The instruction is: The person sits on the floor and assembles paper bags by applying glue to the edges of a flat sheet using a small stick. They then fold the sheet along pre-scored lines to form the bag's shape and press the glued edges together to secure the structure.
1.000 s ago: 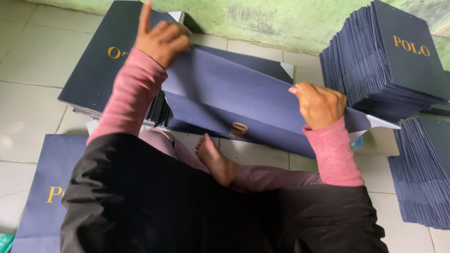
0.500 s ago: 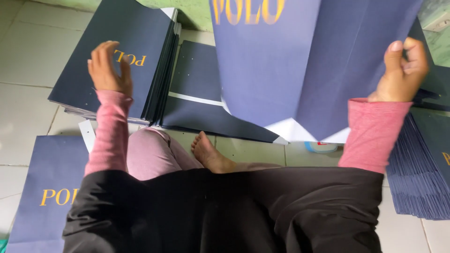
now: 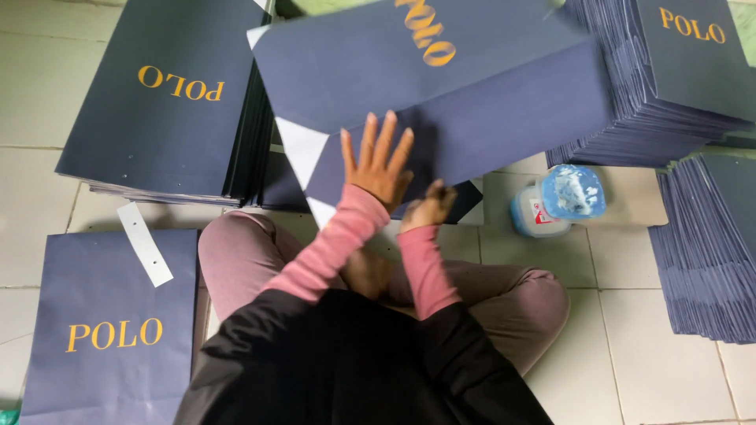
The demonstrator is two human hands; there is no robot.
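A large navy paper bag (image 3: 472,102) with gold lettering lies flat on the floor in front of my crossed legs, its white inner folds showing at its left end. My left hand (image 3: 379,161) rests flat on it with the fingers spread, holding nothing. Just to its right, my right hand (image 3: 429,206) is blurred, its fingers curled over the bag's near edge. Both sleeves are pink.
A stack of flat navy bags (image 3: 165,102) lies to the left and a taller one (image 3: 677,71) at the back right. More bags (image 3: 709,244) are at the right and one bag (image 3: 110,330) at my left knee. A blue-lidded tub (image 3: 561,198) and a white paper strip (image 3: 146,245) lie on the tiles.
The bag that my right hand held up has come down flat on the floor. My left hand left the left stack and now presses on the bag; my right hand moved to its near edge.
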